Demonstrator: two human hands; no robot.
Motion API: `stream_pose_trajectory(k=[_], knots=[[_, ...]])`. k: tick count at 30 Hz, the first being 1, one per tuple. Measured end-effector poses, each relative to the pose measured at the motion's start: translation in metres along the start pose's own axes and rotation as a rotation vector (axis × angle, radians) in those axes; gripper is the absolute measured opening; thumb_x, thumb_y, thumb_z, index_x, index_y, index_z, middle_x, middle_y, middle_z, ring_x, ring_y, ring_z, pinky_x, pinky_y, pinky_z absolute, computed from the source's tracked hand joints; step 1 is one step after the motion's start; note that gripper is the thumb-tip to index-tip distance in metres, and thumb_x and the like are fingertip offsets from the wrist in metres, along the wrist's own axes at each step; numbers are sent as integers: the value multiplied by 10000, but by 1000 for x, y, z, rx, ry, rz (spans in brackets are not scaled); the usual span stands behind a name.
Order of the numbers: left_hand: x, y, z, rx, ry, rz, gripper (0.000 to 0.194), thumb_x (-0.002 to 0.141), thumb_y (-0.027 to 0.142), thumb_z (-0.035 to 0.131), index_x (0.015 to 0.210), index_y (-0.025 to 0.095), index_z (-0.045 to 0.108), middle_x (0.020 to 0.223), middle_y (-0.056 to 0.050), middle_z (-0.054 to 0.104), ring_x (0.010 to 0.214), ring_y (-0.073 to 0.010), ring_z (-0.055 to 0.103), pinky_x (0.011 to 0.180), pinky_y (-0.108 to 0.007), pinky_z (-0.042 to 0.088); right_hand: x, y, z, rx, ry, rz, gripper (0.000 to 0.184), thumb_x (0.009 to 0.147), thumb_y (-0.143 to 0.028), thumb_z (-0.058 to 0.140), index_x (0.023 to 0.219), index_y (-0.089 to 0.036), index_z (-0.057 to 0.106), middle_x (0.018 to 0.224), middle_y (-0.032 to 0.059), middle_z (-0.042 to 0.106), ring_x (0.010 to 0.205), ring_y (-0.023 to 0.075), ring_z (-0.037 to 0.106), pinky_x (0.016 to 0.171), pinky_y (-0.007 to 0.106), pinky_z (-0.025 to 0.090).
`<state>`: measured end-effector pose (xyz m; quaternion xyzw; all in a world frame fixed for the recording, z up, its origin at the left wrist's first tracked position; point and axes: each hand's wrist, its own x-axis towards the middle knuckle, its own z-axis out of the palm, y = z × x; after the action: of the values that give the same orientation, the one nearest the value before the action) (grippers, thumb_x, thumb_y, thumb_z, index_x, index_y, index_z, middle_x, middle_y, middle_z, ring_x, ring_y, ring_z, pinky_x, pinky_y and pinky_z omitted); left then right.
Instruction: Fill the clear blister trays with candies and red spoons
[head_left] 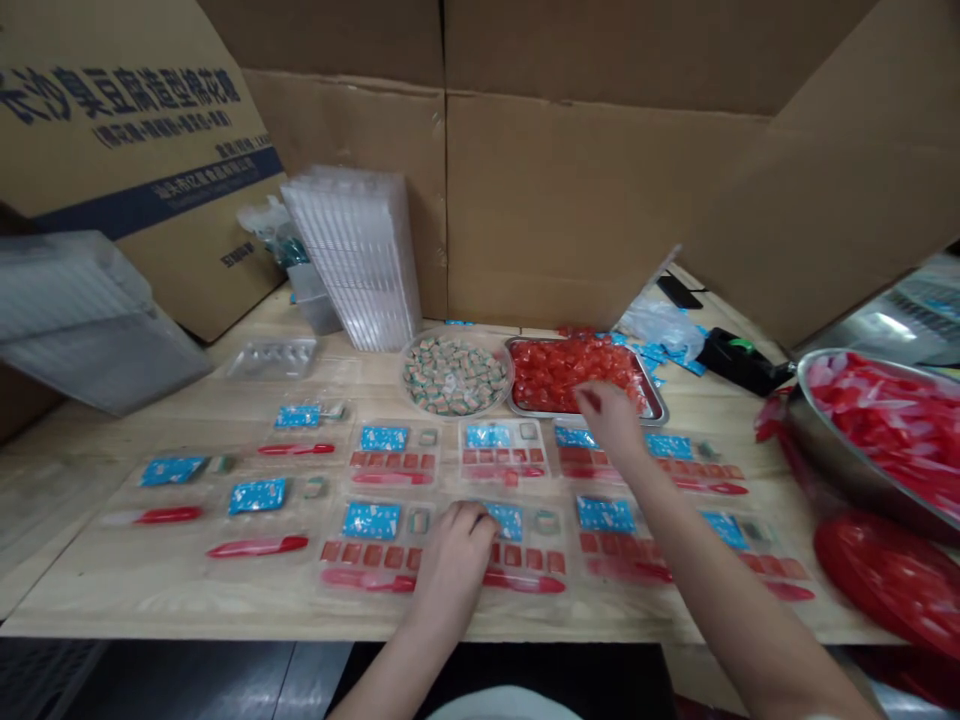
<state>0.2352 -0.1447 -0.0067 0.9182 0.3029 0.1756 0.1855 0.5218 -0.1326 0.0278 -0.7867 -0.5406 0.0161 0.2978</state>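
My left hand (pixel 459 540), fingers curled together, rests over a clear plastic tray in the front row; its fingertips are hidden, next to a blue packet (pixel 507 522). In that tray lie several red pieces (pixel 534 558) and a red pen-shaped item (pixel 525 582). My right hand (pixel 611 420) reaches to the front edge of a metal tray heaped with small red wrapped pieces (pixel 566 370). Its thumb and fingers are pinched together; what they hold, if anything, is too small to make out. Beside the metal tray stands a round clear bowl of small pale-green wrapped pieces (pixel 455 375).
Clear trays with blue packets cover the wooden table (pixel 262 605) in rows. Stacked clear trays (pixel 360 255) stand against the cardboard wall (pixel 540 200). A black tape dispenser (pixel 739 362) sits at back right, near a metal basin (pixel 840 450) of red items. A lettered carton (pixel 172 230) leans left.
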Motion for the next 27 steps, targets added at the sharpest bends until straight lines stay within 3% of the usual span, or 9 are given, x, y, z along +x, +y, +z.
stream_pose_trajectory(k=[5, 9, 12, 14, 17, 19, 21, 24, 27], knots=[[-7, 22, -1, 33, -82, 75, 124, 816, 114, 591, 899, 204, 613, 893, -32, 627, 831, -201, 562, 712, -322, 479, 47, 27, 12, -1, 38, 51, 213, 716, -104, 516, 890, -147, 631, 952, 155, 625, 962, 283, 534, 897, 423, 398], [-14, 37, -2, -106, -121, 104, 142, 813, 111, 583, 915, 206, 610, 936, -38, 635, 856, -206, 571, 742, -338, 483, 44, 31, 17, 80, 70, 103, 234, 720, -137, 514, 933, -137, 611, 970, 153, 615, 926, 263, 548, 877, 419, 415], [-10, 38, -11, -301, -94, 35, 195, 854, 123, 501, 971, 224, 619, 985, -57, 634, 924, -212, 575, 811, -361, 480, 33, 28, 6, 184, 83, 168, 280, 764, -226, 488, 1010, -122, 570, 898, 120, 629, 799, 219, 585, 765, 394, 477], [2, 36, -19, -473, -64, -47, 215, 866, 156, 482, 1009, 236, 622, 1013, -66, 631, 976, -216, 571, 854, -373, 470, 19, 15, -6, 266, 46, 178, 285, 790, -275, 469, 1020, -131, 557, 827, 81, 641, 716, 184, 599, 668, 339, 504], [30, 36, -27, -888, 40, -281, 235, 856, 241, 528, 1079, 234, 601, 1112, -79, 615, 1038, -220, 570, 917, -390, 449, -13, -23, -23, 451, -92, 118, 310, 808, -319, 496, 1076, -171, 546, 791, 31, 647, 671, 149, 608, 579, 267, 501], [49, 38, -30, -1319, 80, -465, 315, 857, 296, 543, 1167, 239, 552, 1174, -78, 597, 1036, -202, 591, 917, -373, 457, -36, -52, -30, 617, -231, 49, 335, 813, -306, 525, 1131, -202, 536, 817, 20, 647, 694, 147, 613, 588, 263, 502], [62, 41, -32, -1643, 42, -548, 371, 842, 306, 580, 1204, 238, 535, 1135, -60, 617, 993, -170, 612, 895, -329, 471, -57, -75, -32, 650, -318, -33, 304, 825, -267, 527, 1125, -231, 561, 892, 30, 648, 772, 159, 616, 659, 290, 510], [65, 45, -33, -1812, 39, -590, 293, 784, 224, 661, 1072, 190, 617, 1019, -32, 648, 909, -113, 620, 830, -223, 479, -78, -91, -30, 518, -299, -130, 295, 837, -216, 512, 1119, -263, 583, 976, 38, 634, 861, 177, 597, 750, 331, 502], [56, 46, -36, -1891, 80, -719, 225, 759, 166, 683, 978, 176, 629, 952, -13, 658, 835, -81, 626, 781, -177, 483, -94, -95, -25, 487, -178, -123, 347, 841, -204, 515, 1183, -258, 518, 955, 41, 615, 826, 175, 589, 735, 337, 510]])
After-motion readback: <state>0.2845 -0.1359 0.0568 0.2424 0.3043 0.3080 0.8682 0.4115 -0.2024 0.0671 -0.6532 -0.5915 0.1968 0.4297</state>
